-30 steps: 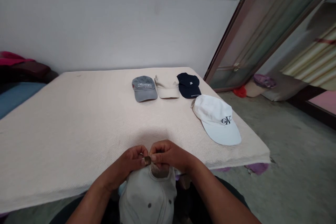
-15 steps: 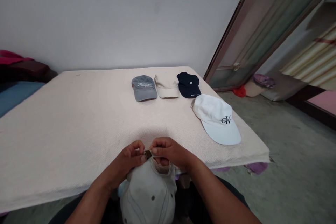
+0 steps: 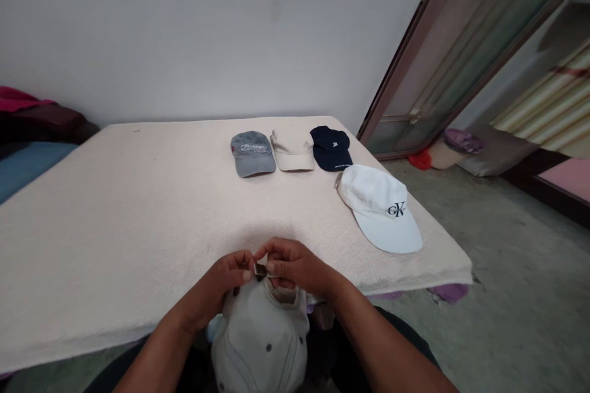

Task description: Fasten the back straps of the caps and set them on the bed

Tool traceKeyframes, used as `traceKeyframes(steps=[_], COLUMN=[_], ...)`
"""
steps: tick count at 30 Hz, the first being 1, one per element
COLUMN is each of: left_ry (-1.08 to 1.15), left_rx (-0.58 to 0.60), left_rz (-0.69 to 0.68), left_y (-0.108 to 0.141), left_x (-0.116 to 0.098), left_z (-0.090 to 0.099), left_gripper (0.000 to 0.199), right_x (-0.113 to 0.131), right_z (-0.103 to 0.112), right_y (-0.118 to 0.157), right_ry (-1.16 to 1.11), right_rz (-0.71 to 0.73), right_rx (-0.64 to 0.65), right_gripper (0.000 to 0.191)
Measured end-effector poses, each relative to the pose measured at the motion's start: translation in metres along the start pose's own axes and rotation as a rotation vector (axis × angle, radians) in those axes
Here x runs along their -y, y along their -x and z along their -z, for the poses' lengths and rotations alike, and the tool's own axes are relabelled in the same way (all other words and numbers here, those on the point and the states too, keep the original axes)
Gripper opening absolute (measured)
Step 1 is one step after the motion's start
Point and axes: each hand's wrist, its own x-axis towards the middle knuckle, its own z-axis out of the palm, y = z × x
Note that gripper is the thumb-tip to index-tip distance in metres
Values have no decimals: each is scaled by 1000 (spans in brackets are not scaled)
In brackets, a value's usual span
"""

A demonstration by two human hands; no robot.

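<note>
A light grey cap (image 3: 260, 338) is held at the bottom centre, over my lap, its back opening facing the table. My left hand (image 3: 227, 282) pinches the left side of its back strap at a small metal buckle (image 3: 260, 269). From the right, my right hand (image 3: 295, 263) grips the strap beside the buckle, some fingers inside the opening. On the table lie a grey cap (image 3: 253, 154), a beige cap (image 3: 294, 150) and a navy cap (image 3: 332, 148) in a row. A white cap (image 3: 381, 209) with black letters lies nearer, at the right.
The table (image 3: 115, 227) has a cream cloth over it. Behind it stands a white wall (image 3: 207, 49). Dark and pink items (image 3: 41, 113) are at the far left. A sliding door (image 3: 415, 73) and a purple-rimmed bin (image 3: 461, 142) are at the right.
My right fingertips have shifted slightly left over the buckle, closer to my left fingertips. The caps on the table have stayed in place.
</note>
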Motion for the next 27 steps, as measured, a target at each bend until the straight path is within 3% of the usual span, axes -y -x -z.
traceKeyframes(steps=[5,14,18,27], left_ry=[0,-11,-1,30], left_rx=[-108,-192,-186,-162], left_rz=[21,60,49,14], left_y=[1,1,1,-2], left_x=[-1,0,-1,5], left_z=[-2,-2,-2,-1], left_gripper=[15,11,8,4], right_x=[-1,-1,1,2], right_z=[-5,-3,-5,-9], right_y=[-3,-2,0,2], right_ry=[72,217,419,571], right_rz=[50,105,164,214], right_rx=[-75,-42,-94,-151], right_gripper=[12,18,24,20])
